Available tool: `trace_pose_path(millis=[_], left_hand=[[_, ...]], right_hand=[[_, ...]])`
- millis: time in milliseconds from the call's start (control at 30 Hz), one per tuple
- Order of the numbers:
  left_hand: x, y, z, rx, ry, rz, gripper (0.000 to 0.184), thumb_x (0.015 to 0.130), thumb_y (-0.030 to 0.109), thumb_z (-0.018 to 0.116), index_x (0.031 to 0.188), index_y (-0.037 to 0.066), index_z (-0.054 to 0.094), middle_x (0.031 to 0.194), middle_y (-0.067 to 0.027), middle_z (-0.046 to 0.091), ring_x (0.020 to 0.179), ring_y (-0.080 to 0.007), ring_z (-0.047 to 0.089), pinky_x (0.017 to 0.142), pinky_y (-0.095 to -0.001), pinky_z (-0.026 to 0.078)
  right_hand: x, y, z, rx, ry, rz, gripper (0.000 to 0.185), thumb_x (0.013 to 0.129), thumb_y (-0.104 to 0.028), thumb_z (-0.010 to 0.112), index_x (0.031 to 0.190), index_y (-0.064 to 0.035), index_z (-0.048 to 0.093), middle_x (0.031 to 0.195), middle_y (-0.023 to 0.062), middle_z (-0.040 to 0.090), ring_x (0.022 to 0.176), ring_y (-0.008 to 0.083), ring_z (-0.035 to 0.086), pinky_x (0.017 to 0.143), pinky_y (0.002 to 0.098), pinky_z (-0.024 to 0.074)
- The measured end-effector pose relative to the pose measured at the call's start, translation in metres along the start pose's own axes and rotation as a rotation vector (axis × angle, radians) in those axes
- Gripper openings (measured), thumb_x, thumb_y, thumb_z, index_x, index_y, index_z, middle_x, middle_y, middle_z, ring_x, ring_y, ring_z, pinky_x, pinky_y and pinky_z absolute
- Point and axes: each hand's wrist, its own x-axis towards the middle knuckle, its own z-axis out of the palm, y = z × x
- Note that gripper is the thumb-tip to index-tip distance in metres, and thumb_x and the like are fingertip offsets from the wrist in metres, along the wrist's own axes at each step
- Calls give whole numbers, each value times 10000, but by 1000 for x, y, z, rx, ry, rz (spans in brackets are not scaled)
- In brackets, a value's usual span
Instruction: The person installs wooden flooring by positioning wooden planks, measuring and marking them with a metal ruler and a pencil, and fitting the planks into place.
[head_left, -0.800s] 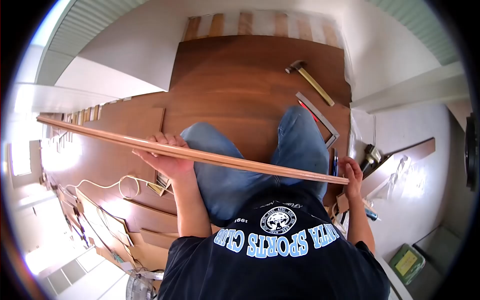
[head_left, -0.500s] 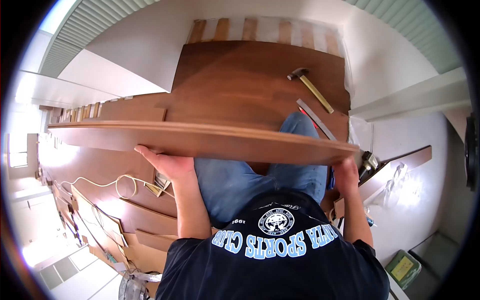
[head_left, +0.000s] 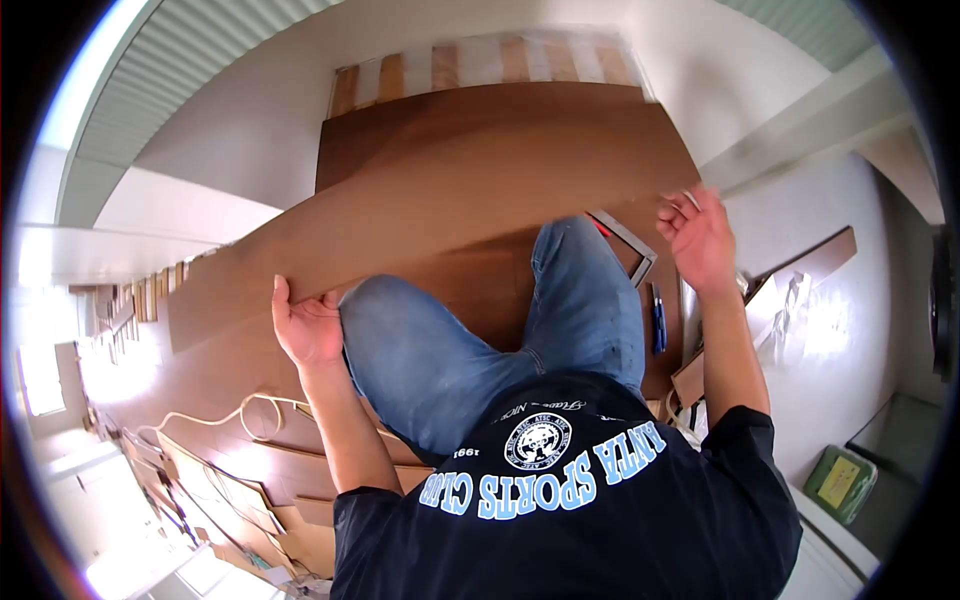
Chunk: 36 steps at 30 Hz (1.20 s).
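A long brown floorboard (head_left: 430,205) is tilted in front of my knees, its plain face towards me, over the laid brown flooring (head_left: 480,285). My left hand (head_left: 308,322) grips its near edge left of my knee, thumb up along the face and fingers partly hidden. At the right end, my right hand (head_left: 700,240) has its fingers curled at the board's corner; how firmly they hold is hard to see. A metal square (head_left: 640,262) with something red beside it lies by my right knee. Blue pens (head_left: 658,320) lie below my right hand.
Wooden battens (head_left: 445,67) show beyond the far flooring edge. White walls (head_left: 690,60) and a cabinet stand close by. Loose boards (head_left: 815,262) lie at right, near a green box (head_left: 840,483). A pale cable (head_left: 262,415) and stacked boards (head_left: 220,470) are at left.
The floorboard has moved away from me and turned from edge-on to show its broad face. Both hands have shifted, the right one upward. The hammer is now hidden.
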Motion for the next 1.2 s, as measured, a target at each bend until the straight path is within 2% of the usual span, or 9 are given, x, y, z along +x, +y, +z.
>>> trace_pose_path(millis=[100,300,400,500,567,700,800,1000,1200], left_hand=[[21,2,-24,-3,196,-16,328,1102,261,555,1295,19,665,1307,-130,733,1217,-274,686,1021,-433,587],[54,9,-44,-30,458,-24,307,1055,185,616,1275,-22,666,1305,-155,730,1259,-291,673,1119,-462,556],[66,21,-85,7,414,-69,288,1049,165,621,1263,-23,664,1285,-161,738,1215,-293,702,1100,-452,579],[81,16,-70,137,493,-86,280,1059,176,605,1246,-22,665,1270,-159,745,1172,-298,726,1058,-431,610],[96,9,-64,185,471,-123,283,1063,184,598,1244,-26,658,1262,-167,745,1178,-307,725,1046,-446,620],[132,-17,-18,288,511,-186,285,1074,208,586,1229,-16,671,1250,-152,754,1170,-295,729,1052,-435,616],[168,-39,-4,264,427,-235,286,1067,216,604,1233,-8,667,1242,-142,759,1147,-296,736,1009,-438,632],[228,-126,42,341,496,-259,300,1068,276,595,1254,54,674,1221,-117,765,1103,-290,745,959,-426,640],[279,-224,37,258,563,-251,331,1070,257,561,1293,29,649,1254,-129,755,1124,-301,744,956,-469,652]], right_hand=[[8,30,-9,-279,250,103,420,1123,-381,524,1400,-76,605,1214,103,722,984,184,690,888,328,561],[46,93,-97,-417,413,263,338,1087,-313,600,1292,-54,674,1094,72,744,911,141,686,797,280,556],[100,124,-179,-788,342,208,329,1057,-316,629,1195,-30,718,988,77,750,881,138,689,772,295,550],[159,144,-224,-969,422,85,328,1036,-312,634,1140,-17,734,954,107,768,882,223,728,769,368,556],[193,143,-239,-1341,343,-32,394,1032,-355,621,1240,-32,709,1081,159,776,1018,337,735,876,440,571],[246,154,-272,-1445,345,-56,449,1049,-361,581,1374,-60,651,1379,168,686,1291,369,626,1073,454,512],[278,161,-279,-1836,210,5,490,1096,-336,498,1530,-109,521,1693,71,386,1540,327,355,1259,479,315],[274,165,-280,-2013,301,-360,460,1089,-292,506,1519,-131,537,1660,48,431,1497,287,410,1258,469,299],[274,156,-283,-1949,334,-421,450,1066,-279,534,1492,-136,563,1635,21,465,1411,269,477,1210,465,349]])
